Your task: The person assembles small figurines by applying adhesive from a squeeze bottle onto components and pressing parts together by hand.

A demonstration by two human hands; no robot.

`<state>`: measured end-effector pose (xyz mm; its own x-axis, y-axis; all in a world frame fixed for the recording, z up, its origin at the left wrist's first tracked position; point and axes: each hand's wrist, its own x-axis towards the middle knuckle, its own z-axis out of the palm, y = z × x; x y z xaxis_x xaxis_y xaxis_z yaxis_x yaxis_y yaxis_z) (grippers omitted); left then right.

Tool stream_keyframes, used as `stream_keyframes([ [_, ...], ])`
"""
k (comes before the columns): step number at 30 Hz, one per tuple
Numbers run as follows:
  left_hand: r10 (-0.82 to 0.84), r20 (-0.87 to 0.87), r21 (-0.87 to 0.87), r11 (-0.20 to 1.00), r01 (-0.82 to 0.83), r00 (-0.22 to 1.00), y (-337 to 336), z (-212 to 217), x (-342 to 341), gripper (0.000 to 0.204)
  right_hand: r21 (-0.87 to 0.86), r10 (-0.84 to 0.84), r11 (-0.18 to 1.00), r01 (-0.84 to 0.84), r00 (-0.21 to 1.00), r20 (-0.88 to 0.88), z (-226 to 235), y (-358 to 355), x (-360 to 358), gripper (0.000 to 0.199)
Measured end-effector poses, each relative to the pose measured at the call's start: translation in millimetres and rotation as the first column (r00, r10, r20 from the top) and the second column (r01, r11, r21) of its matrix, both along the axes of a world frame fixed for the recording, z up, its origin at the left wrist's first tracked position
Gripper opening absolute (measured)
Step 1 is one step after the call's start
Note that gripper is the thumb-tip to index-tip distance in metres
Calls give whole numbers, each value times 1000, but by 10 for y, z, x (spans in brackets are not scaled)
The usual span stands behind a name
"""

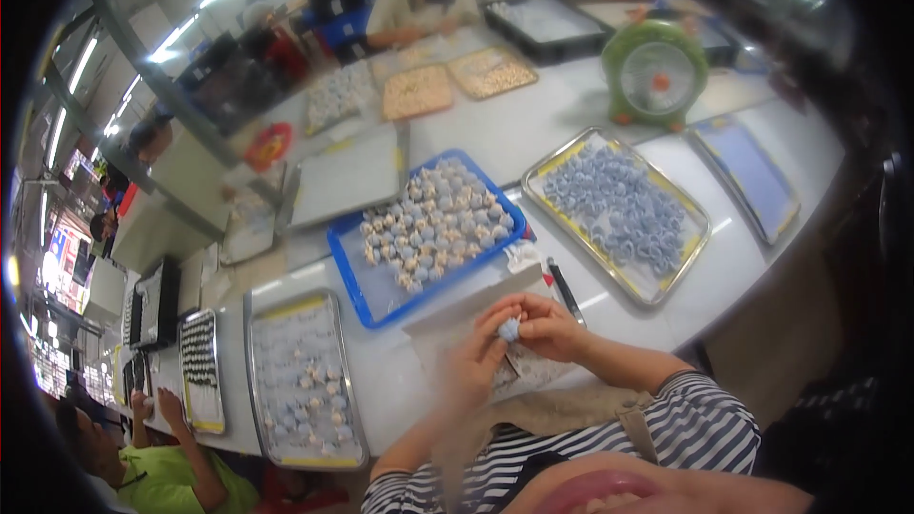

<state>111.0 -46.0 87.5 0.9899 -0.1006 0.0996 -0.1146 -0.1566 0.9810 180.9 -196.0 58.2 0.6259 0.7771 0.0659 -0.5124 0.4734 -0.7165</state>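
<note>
Both my hands meet above the near edge of the white table. Between their fingertips is a small light-blue piece (509, 329) with a ruffled look; its exact kind is too small to make out. My left hand (473, 354) pinches it from the left, and my right hand (554, 326) closes round it from the right. Under them lies a pale sheet (443, 326) on the tabletop. Just beyond, a blue tray (345, 271) holds many small blue-and-cream pieces (443, 214). To the right, a metal tray (702, 240) carries curled light-blue pieces (614, 205).
A black pen-like tool (564, 287) lies beside my right hand. At left, a metal tray (257, 362) holds scattered small pieces. A green fan (657, 71) stands at the back right. One co-worker (424, 9) sits across the table, another in a green shirt (181, 476) at lower left.
</note>
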Motion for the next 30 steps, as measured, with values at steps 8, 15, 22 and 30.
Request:
stream_keyframes([
  [8,-65,-201,-133,990,39,978,83,-200,114,41,-114,-3,993,-11,993,-121,-88,28,68,43],
  [15,-82,-252,-128,990,51,964,110,-200,187,43,-136,22,990,-28,999,-48,-157,29,143,45],
  [22,-76,-369,-202,979,0,926,106,-195,198,41,-117,26,993,-35,996,-80,-202,36,133,45],
  [30,-104,-285,-309,951,11,953,86,-287,200,40,-172,8,985,-23,996,-88,-228,25,132,45],
])
